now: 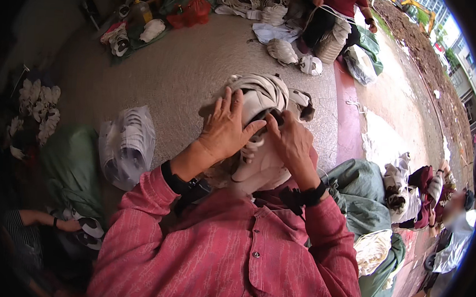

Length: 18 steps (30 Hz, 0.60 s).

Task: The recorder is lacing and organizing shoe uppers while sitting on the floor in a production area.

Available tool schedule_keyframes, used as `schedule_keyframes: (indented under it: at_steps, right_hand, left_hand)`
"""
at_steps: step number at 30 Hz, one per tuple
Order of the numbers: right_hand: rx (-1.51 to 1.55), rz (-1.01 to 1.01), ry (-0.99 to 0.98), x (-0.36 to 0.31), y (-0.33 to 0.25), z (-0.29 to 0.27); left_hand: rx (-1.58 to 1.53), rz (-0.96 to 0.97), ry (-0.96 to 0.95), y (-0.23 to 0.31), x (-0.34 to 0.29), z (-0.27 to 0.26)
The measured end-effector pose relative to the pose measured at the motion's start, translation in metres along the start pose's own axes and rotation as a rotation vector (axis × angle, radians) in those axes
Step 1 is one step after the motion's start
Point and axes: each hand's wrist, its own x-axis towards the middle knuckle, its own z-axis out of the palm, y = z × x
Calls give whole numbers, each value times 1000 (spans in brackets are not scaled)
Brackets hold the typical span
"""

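Observation:
A nested bundle of cream shoe uppers (pixel 261 87) with dark lining sits in front of my body. My left hand (pixel 221 131) lies along its left side, fingers stretched out and thumb reaching toward the dark opening in the middle. On the other side, my right hand (pixel 294 144) has its fingers bent and closed at the edge of that opening, gripping the upper there; the fingertips are partly hidden. Below the hands, a pale upper (pixel 261 163) with loops along its edge hangs toward my lap. A dark-lined piece (pixel 304 103) sticks out at the bundle's right.
A clear plastic bag of stacked uppers (pixel 127 144) stands left, beside a green sack (pixel 73 163). At right lie green cloth (pixel 358 191) and a coil of pale cord (pixel 372 250). Ahead, a co-worker (pixel 339 7) sits among bundles; another person's hand (pixel 70 225) is lower left.

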Motion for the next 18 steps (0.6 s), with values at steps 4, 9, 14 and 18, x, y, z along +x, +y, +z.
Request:
schedule_keyframes:
  at_steps: [4,9,14,18]
  right_hand:
    - [324,-171,41,2,-1,7]
    - [111,-270,270,-8,18,56]
    - [-54,-359,376,-17,44,60]
    - [81,-322,60,-12,74,54]
  left_hand:
    - [5,231,-14,43,-22,-38]
    - [-11,228,-139,13,-32,6]
    - [-472,162,-63,-22,-7,-4]
    - [-879,-135,-165,-18,15,-50]
